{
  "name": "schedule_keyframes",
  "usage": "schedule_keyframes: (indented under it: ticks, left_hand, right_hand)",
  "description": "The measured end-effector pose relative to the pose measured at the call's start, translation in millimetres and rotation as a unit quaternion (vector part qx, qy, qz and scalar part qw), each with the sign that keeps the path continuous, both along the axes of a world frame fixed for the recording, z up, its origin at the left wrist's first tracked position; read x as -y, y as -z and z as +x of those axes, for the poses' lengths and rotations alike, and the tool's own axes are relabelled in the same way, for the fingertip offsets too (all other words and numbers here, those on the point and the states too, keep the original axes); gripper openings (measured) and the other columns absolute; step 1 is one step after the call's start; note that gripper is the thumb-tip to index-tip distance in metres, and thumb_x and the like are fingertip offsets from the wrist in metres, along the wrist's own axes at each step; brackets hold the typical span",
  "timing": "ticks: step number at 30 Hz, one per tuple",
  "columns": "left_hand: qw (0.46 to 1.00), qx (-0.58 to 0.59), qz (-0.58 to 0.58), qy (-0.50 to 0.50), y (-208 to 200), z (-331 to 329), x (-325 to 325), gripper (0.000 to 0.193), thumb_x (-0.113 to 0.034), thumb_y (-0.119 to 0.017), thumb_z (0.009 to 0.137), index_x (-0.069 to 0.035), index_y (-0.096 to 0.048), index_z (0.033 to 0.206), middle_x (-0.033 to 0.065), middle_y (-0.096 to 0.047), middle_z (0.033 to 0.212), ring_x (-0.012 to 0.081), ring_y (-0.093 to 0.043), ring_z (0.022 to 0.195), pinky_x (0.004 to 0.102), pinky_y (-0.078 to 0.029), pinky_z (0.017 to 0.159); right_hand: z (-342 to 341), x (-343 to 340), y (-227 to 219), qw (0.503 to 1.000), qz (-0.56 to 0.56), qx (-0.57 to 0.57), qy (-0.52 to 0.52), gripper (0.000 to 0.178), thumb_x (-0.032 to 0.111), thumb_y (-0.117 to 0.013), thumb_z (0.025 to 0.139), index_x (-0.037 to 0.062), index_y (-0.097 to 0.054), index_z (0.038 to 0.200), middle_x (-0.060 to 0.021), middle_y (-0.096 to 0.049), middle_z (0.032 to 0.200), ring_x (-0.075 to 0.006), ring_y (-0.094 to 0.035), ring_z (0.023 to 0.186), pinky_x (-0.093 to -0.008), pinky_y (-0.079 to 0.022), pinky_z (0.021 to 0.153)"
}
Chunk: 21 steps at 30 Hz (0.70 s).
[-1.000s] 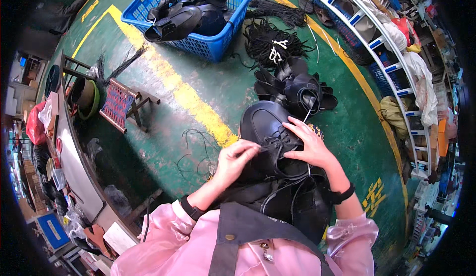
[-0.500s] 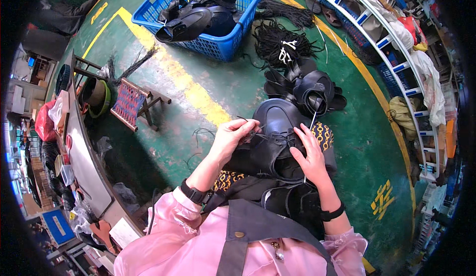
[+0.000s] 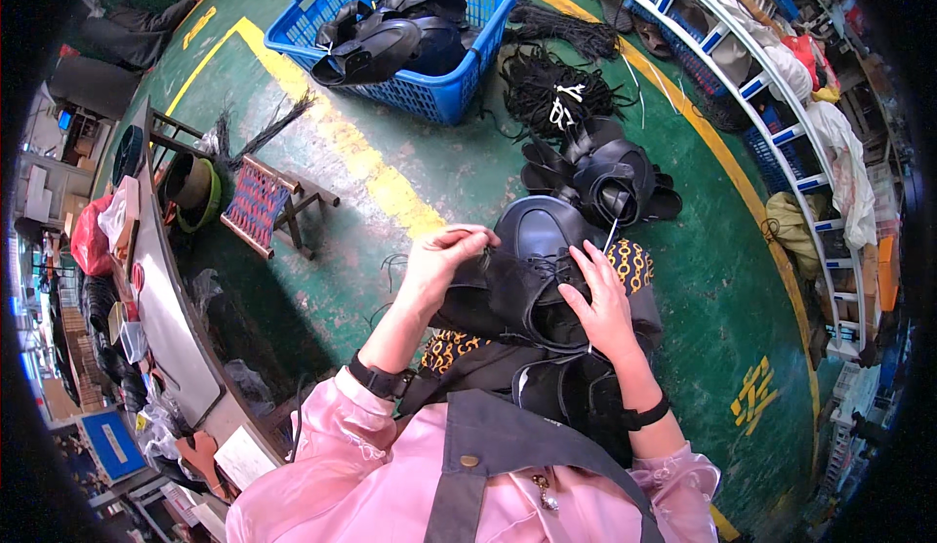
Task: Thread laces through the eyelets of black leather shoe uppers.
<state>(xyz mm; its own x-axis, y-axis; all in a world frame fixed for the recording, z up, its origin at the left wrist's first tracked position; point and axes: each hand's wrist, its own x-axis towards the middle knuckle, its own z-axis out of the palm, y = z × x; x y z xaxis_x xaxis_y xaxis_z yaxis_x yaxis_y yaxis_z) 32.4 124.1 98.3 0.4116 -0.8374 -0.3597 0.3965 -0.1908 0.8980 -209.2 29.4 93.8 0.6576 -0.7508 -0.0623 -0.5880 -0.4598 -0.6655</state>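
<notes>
A black leather shoe [image 3: 539, 229] rests over my lap, its rounded toe pointing away from me. My left hand [image 3: 445, 262] is closed in a pinch at the shoe's left side, on a thin black shoelace that is mostly hidden by the fingers. Across the shoe's right side lies my right hand [image 3: 599, 299], fingers stretched out and thumb apart, touching the upper beside the lacing. More dark footwear [image 3: 566, 392] lies nearer my body. Under the shoe shows black cloth with a yellow chain pattern [image 3: 632, 266].
Beyond the shoe, several black shoes [image 3: 617, 167] are piled on the green floor, with bundles of black laces [image 3: 556, 84] behind them. A blue basket [image 3: 429, 94] holds more shoes. To the left are a folding stool [image 3: 262, 203] and a workbench [image 3: 181, 338]; white racks [image 3: 781, 133] line the right.
My left hand has moved slightly left and up, away from the lacing, still pinched. My right hand has shifted a little left along the shoe, which is nearly still.
</notes>
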Motion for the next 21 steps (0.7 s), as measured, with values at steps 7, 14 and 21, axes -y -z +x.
schedule_keyframes:
  ticks: [7,14,21]
  left_hand:
    - [0.910,-0.042,-0.362,-0.199,-61,71,-1,0.016,-0.008,-0.055,0.094,0.005,-0.062,0.098,0.0126,-0.065,0.087,0.0208,-0.062,0.088,0.0346,-0.046,0.093]
    - [0.929,0.305,-0.103,-0.184,-18,46,27,0.070,-0.012,-0.067,0.085,-0.004,-0.030,0.144,0.0156,-0.047,0.136,0.0212,-0.050,0.120,0.0316,-0.043,0.095]
    - [0.855,0.507,-0.086,0.072,-19,-64,0,0.065,-0.014,-0.073,0.074,-0.007,-0.044,0.133,0.0142,-0.055,0.107,0.0269,-0.057,0.094,0.0352,-0.049,0.078]
  right_hand:
    - [5,-13,9,0.996,-0.072,-0.043,-0.014,0.056,0.041,-0.056,0.090,0.0127,-0.045,0.137,-0.0147,-0.038,0.142,-0.0356,-0.035,0.131,-0.0458,-0.031,0.106]
    - [18,-10,3,0.991,-0.134,-0.005,0.004,0.054,0.034,-0.063,0.084,0.0105,-0.050,0.131,-0.0131,-0.044,0.137,-0.0322,-0.038,0.129,-0.0449,-0.032,0.105]
    - [25,1,-3,0.989,-0.138,0.058,0.013,0.045,0.024,-0.069,0.077,0.0100,-0.060,0.119,-0.0097,-0.060,0.118,-0.0290,-0.059,0.106,-0.0392,-0.048,0.088]
